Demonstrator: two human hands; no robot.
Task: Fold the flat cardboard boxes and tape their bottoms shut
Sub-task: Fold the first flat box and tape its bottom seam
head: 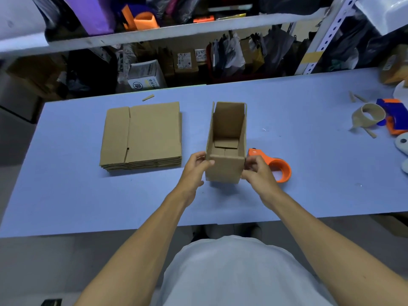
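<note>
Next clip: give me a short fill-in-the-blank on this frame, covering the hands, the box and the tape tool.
1. Both hands, left hand and right hand, grip the ____ box by its near corners.
2. The stack of flat boxes lies on the box's ____ side.
3. The tape dispenser by the right hand is ____ in colour.
4. The table top is ____.

Missing words: open; left; orange; blue
</note>
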